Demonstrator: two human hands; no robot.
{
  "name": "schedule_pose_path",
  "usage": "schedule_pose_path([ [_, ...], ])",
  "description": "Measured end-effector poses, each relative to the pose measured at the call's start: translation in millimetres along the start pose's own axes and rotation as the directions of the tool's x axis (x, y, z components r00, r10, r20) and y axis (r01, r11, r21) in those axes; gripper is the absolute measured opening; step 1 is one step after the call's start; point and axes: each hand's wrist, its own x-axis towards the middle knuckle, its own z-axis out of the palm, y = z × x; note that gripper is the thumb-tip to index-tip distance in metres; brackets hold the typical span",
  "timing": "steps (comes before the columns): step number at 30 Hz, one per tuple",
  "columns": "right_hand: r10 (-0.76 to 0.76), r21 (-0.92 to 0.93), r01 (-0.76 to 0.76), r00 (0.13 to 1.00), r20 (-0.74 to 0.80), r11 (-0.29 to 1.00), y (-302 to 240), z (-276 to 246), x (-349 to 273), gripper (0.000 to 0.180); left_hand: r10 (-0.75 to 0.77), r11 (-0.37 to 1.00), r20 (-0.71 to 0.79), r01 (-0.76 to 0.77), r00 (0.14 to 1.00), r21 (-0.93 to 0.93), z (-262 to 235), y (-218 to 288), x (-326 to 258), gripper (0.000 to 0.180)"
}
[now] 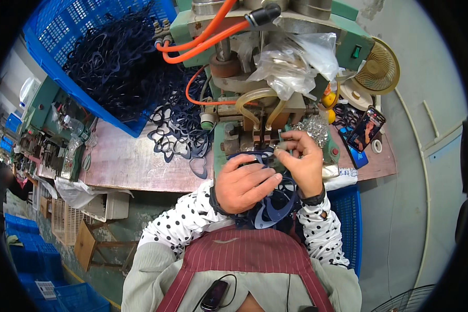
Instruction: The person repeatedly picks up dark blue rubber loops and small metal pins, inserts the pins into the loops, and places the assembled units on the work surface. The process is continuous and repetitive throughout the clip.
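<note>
My left hand (247, 184) is palm down at the machine's front edge, its fingers closed over a navy loop-shaped piece (242, 154). My right hand (304, 164) is beside the machine's tool (262, 136), thumb and fingertips pinched together. Whatever sits in that pinch is too small to make out. More navy loop-shaped pieces (275, 207) lie in a heap below my hands, against the dark red apron (244, 252). The green press machine (229, 143) stands directly in front of me, with two yellowish tubes (255, 99) curving down to its tool.
A blue crate (52, 73) full of navy pieces tilts at the back left; loose loops (174, 135) spill onto the table. Small shiny metal parts (311, 127) are piled right of the tool. A phone (366, 130) and a small fan (377, 65) stand farther right. Orange hoses (208, 39) cross above.
</note>
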Motion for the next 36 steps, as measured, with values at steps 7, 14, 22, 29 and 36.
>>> schedule_pose_path([
  [7,0.011,-0.117,-0.014,0.999,-0.032,0.993,-7,13,5,0.041,0.058,0.982,0.020,-0.054,0.998,-0.179,11,-8,-6,0.039],
  [14,0.066,0.102,-0.065,0.998,-0.012,0.993,-5,27,13,0.052,0.199,0.964,0.021,-0.192,0.980,-0.186,-3,4,-3,0.039],
  [22,-0.192,-0.381,0.066,0.933,-0.305,0.922,68,-45,35,0.037,0.216,0.903,0.126,-0.149,0.968,-0.403,21,-22,-8,0.043],
  [29,-0.237,-0.706,0.064,0.960,-0.151,0.706,114,-82,16,0.025,0.219,0.921,0.136,-0.159,0.966,-0.357,23,-23,-13,0.045],
  [36,-0.405,-0.773,0.181,0.908,-0.106,0.608,124,-75,18,0.009,0.203,0.948,0.179,-0.147,0.963,-0.283,18,-19,-11,0.044],
])
